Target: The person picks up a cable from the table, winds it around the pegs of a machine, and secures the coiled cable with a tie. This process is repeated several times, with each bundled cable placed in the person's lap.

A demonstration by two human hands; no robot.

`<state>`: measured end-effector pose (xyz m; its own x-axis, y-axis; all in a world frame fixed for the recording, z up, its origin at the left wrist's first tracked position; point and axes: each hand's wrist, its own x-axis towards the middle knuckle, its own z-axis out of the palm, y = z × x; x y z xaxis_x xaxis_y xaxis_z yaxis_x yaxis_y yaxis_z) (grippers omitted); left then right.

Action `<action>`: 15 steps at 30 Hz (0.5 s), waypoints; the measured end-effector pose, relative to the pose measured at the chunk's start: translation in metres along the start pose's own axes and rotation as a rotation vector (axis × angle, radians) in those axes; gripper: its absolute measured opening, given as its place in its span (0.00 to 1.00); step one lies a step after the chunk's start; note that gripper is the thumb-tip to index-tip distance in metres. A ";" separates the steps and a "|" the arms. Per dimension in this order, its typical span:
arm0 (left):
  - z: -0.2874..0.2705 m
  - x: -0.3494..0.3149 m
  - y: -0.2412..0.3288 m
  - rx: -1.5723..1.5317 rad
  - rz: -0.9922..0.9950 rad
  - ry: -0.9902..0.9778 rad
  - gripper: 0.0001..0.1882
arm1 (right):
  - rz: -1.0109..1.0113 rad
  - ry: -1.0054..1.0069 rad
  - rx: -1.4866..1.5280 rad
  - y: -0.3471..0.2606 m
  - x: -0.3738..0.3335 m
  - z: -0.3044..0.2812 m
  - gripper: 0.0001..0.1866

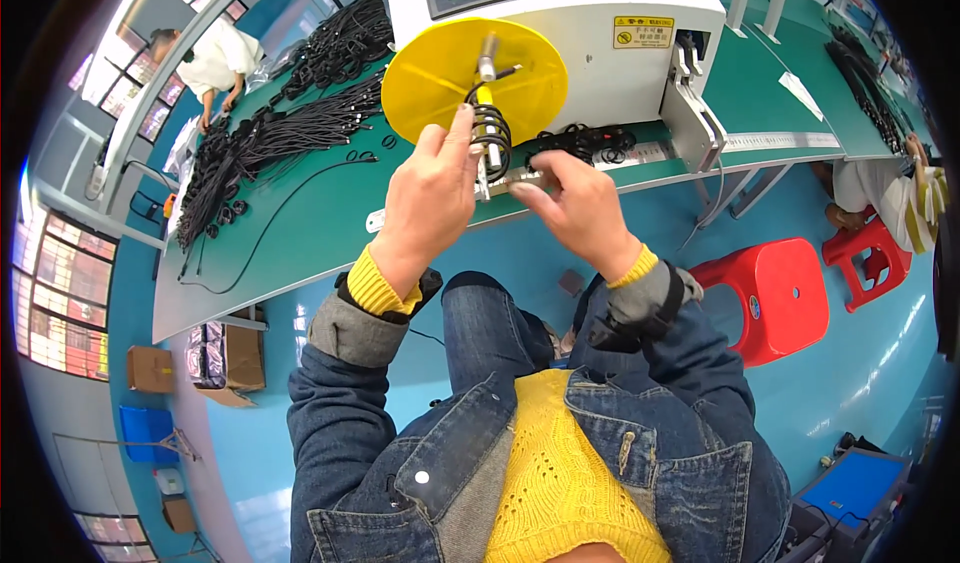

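A coil of black cable [492,143] is wound round the spindle in front of a yellow disc [420,83] on a white winding machine [600,73]. My left hand [432,201] is closed at the coil's left side, its index finger pointing up along the loops; the fingertips' far side is hidden. On the other side, my right hand [585,208] has its thumb and index finger apart, with nothing between them, just right of the coil. Behind that hand, a bundle of black cable [590,143] lies at the machine's foot.
Heaps of black cables [270,148] cover the left of the green table [290,228]. A metal ruler [780,142] runs along its front edge. Red stools [775,298] stand at right. Cardboard boxes [240,358] sit on the floor at left. Another person [220,58] works at far left, another at right.
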<state>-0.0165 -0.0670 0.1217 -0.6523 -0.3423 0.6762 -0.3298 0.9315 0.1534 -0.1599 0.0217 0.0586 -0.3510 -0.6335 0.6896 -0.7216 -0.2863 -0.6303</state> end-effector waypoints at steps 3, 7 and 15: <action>0.002 0.008 0.019 0.222 -0.031 -0.129 0.18 | -0.014 0.046 0.024 0.005 0.018 0.008 0.08; 0.008 0.012 0.025 0.393 0.090 -0.096 0.17 | 0.033 0.050 0.054 0.013 0.022 0.017 0.08; 0.011 -0.003 0.006 0.311 0.395 0.118 0.12 | 0.230 0.044 0.252 0.004 0.014 0.025 0.08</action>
<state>-0.0242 -0.0615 0.1130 -0.6925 0.0608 0.7188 -0.2731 0.9002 -0.3393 -0.1528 -0.0056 0.0568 -0.5169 -0.6716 0.5307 -0.4524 -0.3120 -0.8355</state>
